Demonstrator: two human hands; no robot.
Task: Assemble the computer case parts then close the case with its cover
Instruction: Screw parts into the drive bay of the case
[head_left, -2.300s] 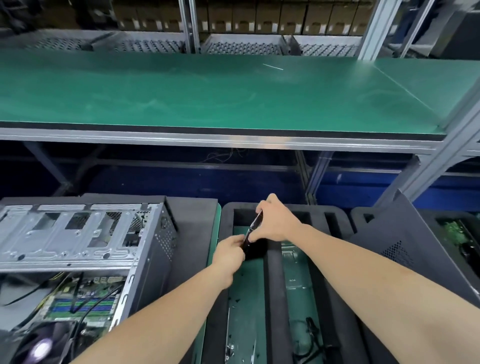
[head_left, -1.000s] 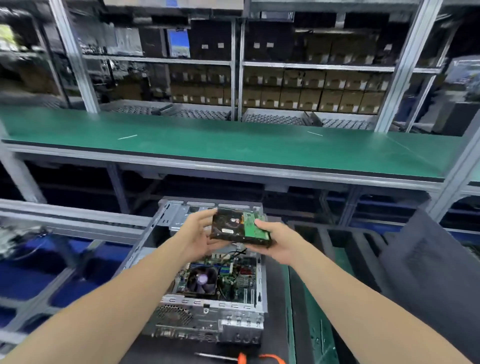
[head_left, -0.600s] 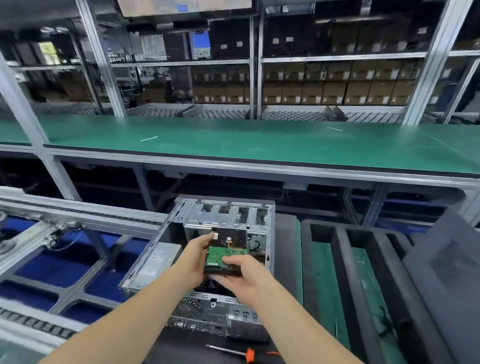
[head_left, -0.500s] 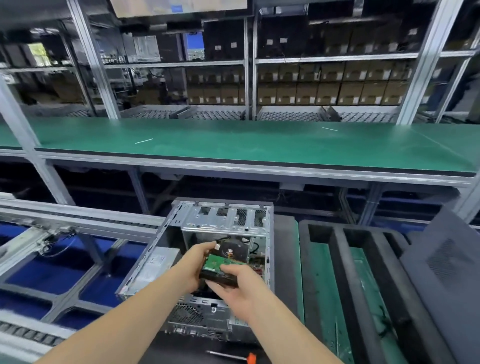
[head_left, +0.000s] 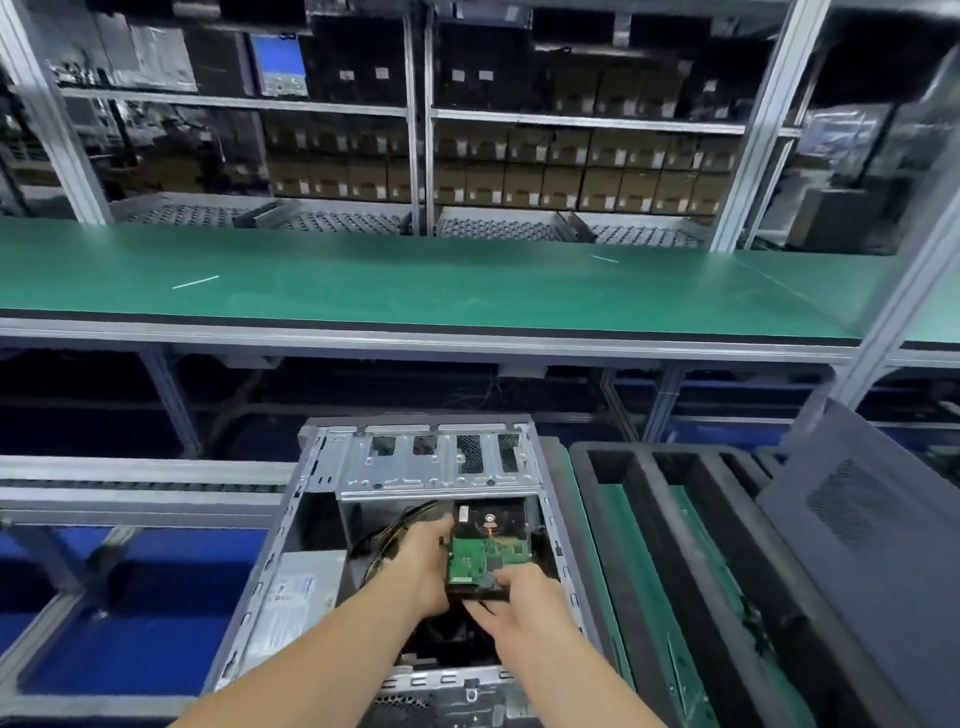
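1. Computer case (head_left: 317, 483): open metal chassis at bottom centre, open side up. A silver drive cage (head_left: 431, 462) spans its far end.
2. Hard drive (head_left: 488, 545): inside the open case, just on the near side of the drive cage, green circuit board facing up and far end towards the cage. Whether it has entered a bay cannot be told.
3. Left hand (head_left: 421, 566): curled round the drive's left edge, with its fingertips hidden beneath.
4. Right hand (head_left: 519, 603): clasps the drive's near end, thumb laid on the board face.
5. Cables (head_left: 384, 540): loose bundle just left of the drive, partly behind the left hand.
6. Power supply (head_left: 291, 592): grey labelled box against the case's left wall, apart from the drive.
7. Cover (head_left: 857, 545): dark vented panel leaning at right, beyond the foam tray (head_left: 649, 519). It is not yet fitted.
8. Step in hand, as judged: seating the drive in the cage.
   - Hold it level and square to the cage walls.
   - Push from the near end with the right hand while the left steers the side.
   - Bear on the metal edges, not the exposed board.
   - Sweep the cables aside so that none is trapped underneath.
   - Ease off if it binds; do not force it.
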